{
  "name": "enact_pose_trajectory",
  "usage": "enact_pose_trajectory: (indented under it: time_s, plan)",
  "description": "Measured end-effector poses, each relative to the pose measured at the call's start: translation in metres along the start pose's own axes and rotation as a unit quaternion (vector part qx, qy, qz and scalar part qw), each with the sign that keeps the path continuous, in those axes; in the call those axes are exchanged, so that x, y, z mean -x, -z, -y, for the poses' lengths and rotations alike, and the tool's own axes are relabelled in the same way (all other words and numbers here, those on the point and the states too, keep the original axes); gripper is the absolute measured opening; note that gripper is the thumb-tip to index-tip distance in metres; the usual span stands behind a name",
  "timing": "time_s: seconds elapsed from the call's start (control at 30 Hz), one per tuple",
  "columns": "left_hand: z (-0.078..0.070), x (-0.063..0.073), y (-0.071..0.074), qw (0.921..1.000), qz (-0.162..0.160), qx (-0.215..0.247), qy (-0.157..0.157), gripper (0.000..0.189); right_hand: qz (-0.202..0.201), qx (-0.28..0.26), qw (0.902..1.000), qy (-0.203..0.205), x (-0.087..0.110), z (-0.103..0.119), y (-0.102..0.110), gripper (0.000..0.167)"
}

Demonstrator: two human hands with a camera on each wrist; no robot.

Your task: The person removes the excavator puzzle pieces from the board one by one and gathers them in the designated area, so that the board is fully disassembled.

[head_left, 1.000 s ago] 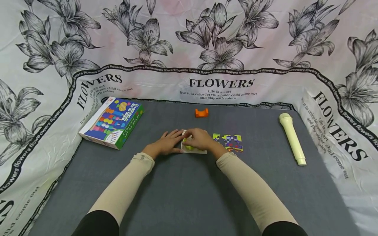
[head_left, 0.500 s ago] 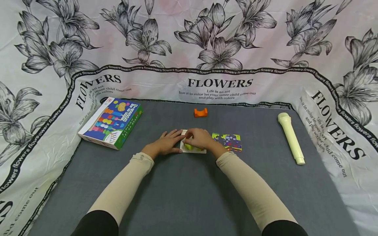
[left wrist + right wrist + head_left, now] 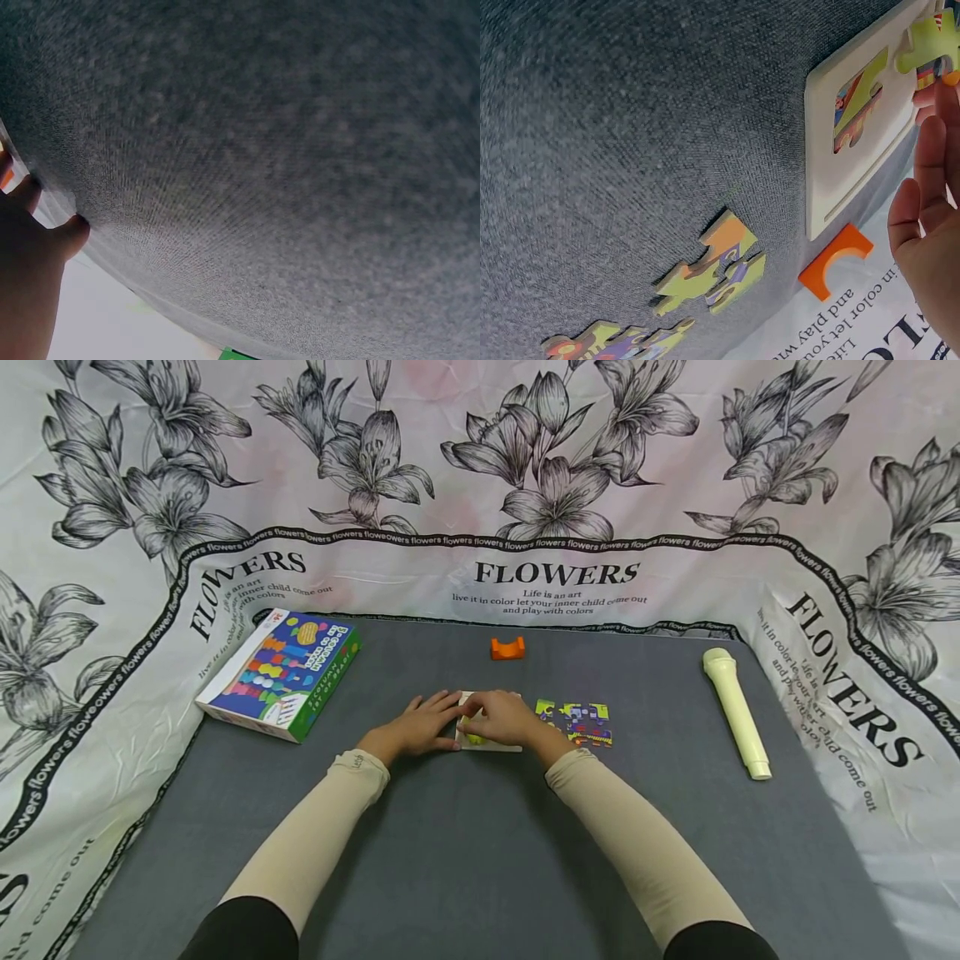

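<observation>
A pale puzzle board (image 3: 821,165) lies on the grey table, and part of a yellow-green picture shows in its recess. My right hand (image 3: 502,717) is over this board and pinches a yellow-green jigsaw piece (image 3: 930,43), its fingertips partly outside the right wrist view. At the board's left edge my left hand (image 3: 420,724) rests palm down, fingers extended. Only the thumb side of that hand appears in the left wrist view. Right of the board lie several loose jigsaw pieces (image 3: 588,720), coloured purple and yellow-green.
Behind the board sits an orange notched block (image 3: 507,648). A blue and green game box (image 3: 281,675) lies at the back left, and a pale yellow microphone-shaped stick (image 3: 737,714) at the right. Flower-printed cloth (image 3: 555,547) borders the table (image 3: 465,860).
My right fingertips have shifted slightly toward me over the board, and a bit of its back edge shows behind the hand. The left hand stays at the board's edge.
</observation>
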State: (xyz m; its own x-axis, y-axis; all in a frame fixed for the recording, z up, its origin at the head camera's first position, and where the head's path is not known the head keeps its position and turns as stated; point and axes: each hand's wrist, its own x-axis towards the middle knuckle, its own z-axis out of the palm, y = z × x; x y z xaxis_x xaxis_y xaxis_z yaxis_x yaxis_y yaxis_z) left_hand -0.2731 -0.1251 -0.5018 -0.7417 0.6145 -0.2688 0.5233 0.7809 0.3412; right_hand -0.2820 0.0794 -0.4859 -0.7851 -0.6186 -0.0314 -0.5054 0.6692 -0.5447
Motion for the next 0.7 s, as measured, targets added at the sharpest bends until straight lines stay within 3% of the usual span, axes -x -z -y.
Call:
enact_pose_trajectory:
  time_s: [0.2, 0.4, 0.57, 0.7]
  plan:
    - [0.0005, 0.0000, 0.0003, 1.0000, 0.000, 0.002, -0.001, 0.075, 0.016, -0.055, 0.9981, -0.025, -0.0011, 0.0006, 0.0010, 0.032]
    - [-0.0010, -0.0014, 0.0005, 1.0000, -0.001, -0.002, -0.005, 0.077, 0.004, -0.072, 0.9968, -0.035, -0.0001, 0.0017, 0.0024, 0.031]
    - [-0.0009, -0.0027, -0.0011, 1.0000, -0.003, -0.003, -0.007, 0.078, -0.003, -0.074, 0.9961, -0.048, 0.0008, 0.0024, 0.0025, 0.033]
    - [0.0025, 0.0005, -0.0014, 0.9999, -0.009, -0.003, -0.005, 0.075, 0.002, -0.043, 0.9974, -0.058, 0.0011, 0.0022, 0.0042, 0.033]
